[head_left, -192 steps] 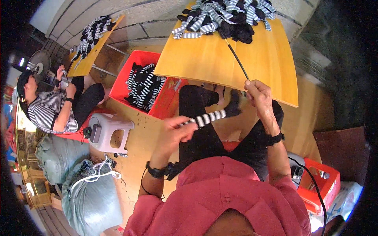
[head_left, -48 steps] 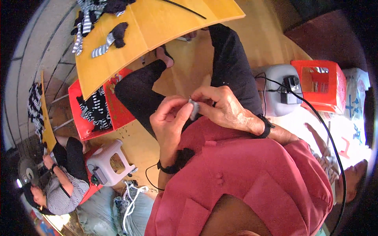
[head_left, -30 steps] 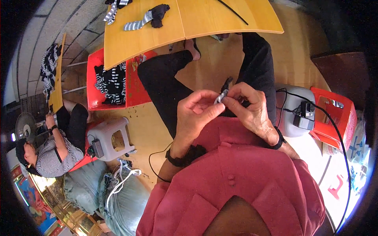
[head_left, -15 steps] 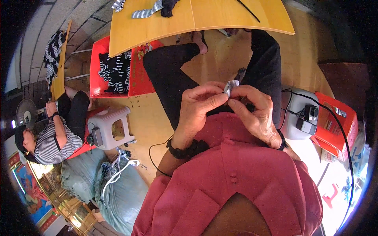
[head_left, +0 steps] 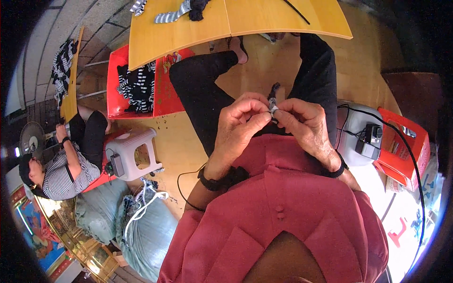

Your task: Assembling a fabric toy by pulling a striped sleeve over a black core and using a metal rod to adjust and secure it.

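Over my lap, my left hand (head_left: 241, 123) and my right hand (head_left: 304, 123) meet, each with thumb and fingertips pinched. Between them is a small grey-and-white piece of fabric (head_left: 272, 101), its dark fuzzy end sticking up beyond the fingertips. My fingers cover most of its near part. Ahead, on the yellow wooden table (head_left: 188, 38), lies a grey-and-white striped fabric strip (head_left: 171, 17) against a black bunched piece (head_left: 197, 10). Another striped scrap (head_left: 138, 6) is at the table's far left.
A red box (head_left: 168, 92) of black-and-white striped fabric pieces (head_left: 138, 88) stands left of my legs. Further left, a person (head_left: 71, 174) sits beside a grey plastic stool (head_left: 137, 148) and stuffed sacks (head_left: 148, 240). A black cable (head_left: 408, 151) crosses another stool (head_left: 356, 141) and red crate (head_left: 403, 144) at right.
The fabric piece has shifted slightly left and turned more upright between my fingertips. Less of its striped part shows now. Both hands keep their pinch.
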{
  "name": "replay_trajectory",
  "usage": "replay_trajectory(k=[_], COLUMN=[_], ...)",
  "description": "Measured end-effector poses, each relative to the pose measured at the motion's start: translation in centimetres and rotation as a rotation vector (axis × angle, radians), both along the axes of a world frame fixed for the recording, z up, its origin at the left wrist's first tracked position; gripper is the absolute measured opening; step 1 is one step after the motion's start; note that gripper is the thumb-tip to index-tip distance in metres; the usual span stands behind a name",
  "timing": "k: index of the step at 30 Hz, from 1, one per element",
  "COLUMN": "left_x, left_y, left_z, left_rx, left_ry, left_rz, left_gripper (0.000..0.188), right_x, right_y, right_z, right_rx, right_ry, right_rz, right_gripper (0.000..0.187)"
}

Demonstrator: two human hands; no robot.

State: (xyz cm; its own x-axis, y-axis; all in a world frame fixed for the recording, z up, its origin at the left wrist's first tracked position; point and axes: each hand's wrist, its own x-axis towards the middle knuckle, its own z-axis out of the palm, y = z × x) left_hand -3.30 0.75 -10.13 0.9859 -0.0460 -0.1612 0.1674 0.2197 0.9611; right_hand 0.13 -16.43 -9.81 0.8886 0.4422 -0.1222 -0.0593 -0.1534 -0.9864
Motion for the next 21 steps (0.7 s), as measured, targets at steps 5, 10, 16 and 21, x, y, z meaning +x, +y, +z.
replay_trajectory(k=[5,10,16,21], left_x=[0.3,0.3,-0.1,0.0], left_y=[-0.5,-0.1,-0.8,-1.0], left_z=[-0.1,-0.7,0.4,-0.3], left_rx=[-0.037,0.128,-0.115,0.134], left_ry=[0.054,-0.04,0.117,-0.081], left_rz=[0.01,-0.024,0.056,0.099], left_gripper=[0.013,0.015,0.01,0.007], right_x=[0.0,-0.4,-0.1,-0.4], right_y=[0.0,0.2,0.2,-0.1], right_z=[-0.1,-0.1,0.5,-0.1], right_rx=[-0.05,-0.051,0.198,0.137], right_ry=[-0.095,-0.187,0.263,0.033], right_rz=[0.007,0.025,-0.067,-0.034], right_gripper=[0.007,0.011,0.006,0.006])
